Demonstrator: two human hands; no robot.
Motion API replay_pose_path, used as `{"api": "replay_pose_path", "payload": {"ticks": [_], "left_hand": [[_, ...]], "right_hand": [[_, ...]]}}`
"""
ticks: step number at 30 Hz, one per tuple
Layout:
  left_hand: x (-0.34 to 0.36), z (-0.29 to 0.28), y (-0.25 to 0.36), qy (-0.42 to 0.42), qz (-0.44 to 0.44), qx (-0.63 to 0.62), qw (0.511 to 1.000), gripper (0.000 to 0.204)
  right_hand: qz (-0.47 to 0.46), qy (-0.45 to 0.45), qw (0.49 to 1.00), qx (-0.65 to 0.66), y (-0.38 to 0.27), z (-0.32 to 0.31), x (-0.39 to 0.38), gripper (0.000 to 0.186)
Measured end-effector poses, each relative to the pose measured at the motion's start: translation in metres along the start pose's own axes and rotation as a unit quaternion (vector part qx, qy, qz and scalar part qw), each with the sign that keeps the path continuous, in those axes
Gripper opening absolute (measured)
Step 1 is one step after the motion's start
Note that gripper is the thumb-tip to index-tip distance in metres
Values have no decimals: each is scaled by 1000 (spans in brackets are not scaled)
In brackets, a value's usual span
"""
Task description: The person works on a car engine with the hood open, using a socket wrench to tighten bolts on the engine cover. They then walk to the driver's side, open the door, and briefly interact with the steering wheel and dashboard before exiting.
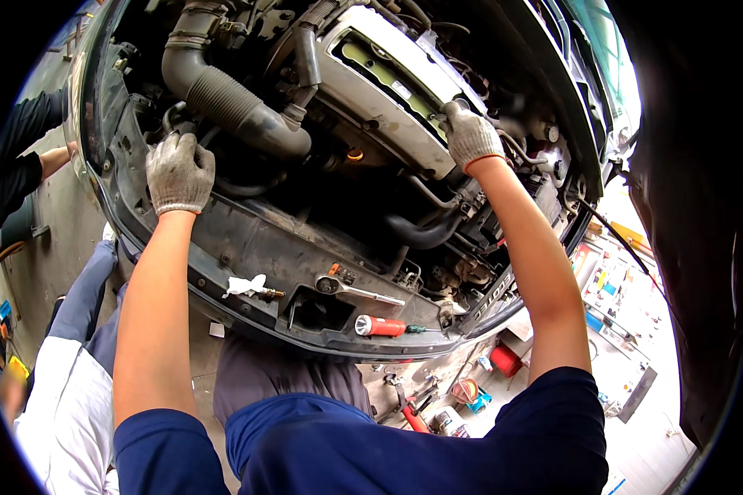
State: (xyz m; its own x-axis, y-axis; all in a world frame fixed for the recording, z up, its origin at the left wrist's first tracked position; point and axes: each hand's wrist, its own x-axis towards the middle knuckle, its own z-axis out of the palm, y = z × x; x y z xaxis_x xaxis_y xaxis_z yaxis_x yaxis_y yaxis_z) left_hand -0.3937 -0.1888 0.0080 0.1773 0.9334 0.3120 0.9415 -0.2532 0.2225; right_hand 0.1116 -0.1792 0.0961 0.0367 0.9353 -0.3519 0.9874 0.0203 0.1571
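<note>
My left hand [181, 173], in a grey-white knit glove, rests at the left of the engine bay beside a thin curved hose [172, 115]. Its fingers are curled, and what lies under the fingertips is hidden. My right hand [472, 139], gloved likewise, is at the right end of the pale engine cover [363, 103]. Those fingers close around something by a dark round part; I cannot make out what. Greenish metal shows in the cover's long slot. Between my hands runs a ribbed black air intake hose [238, 99].
On the front panel lie a ratchet wrench [359, 290], a red flashlight [380, 326] and a crumpled white tissue [246, 285] beside a small metal part. Co-workers' dark sleeve [45, 120] and white-clothed body [66, 404] are at left. Tools and a red container [505, 360] lie lower right.
</note>
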Motion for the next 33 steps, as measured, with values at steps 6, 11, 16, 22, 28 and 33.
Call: {"api": "replay_pose_path", "payload": {"ticks": [6, 11, 16, 22, 28, 33], "left_hand": [[-3, -1, -4, 1, 0, 8, 1000, 12], [-1, 0, 0, -4, 2, 1, 1000, 11], [-3, -3, -3, -7, -6, 10, 1000, 13], [-1, -4, 0, -3, -5, -1, 1000, 11], [0, -2, 2, -3, -8, -2, 1000, 12], [-1, -4, -1, -6, -7, 6, 1000, 12]], "right_hand": [[52, -49, 996, -56, -17, -25, 1, 52], [-38, 8, 999, 8, -1, -2, -2, 57], [37, -29, 999, -4, -18, -18, 6, 60], [52, -37, 998, -4, -14, -7, 7, 51], [-13, -14, 1000, 8, 2, 1, 6, 48], [87, -61, 994, -18, -17, -17, 11, 51]]}}
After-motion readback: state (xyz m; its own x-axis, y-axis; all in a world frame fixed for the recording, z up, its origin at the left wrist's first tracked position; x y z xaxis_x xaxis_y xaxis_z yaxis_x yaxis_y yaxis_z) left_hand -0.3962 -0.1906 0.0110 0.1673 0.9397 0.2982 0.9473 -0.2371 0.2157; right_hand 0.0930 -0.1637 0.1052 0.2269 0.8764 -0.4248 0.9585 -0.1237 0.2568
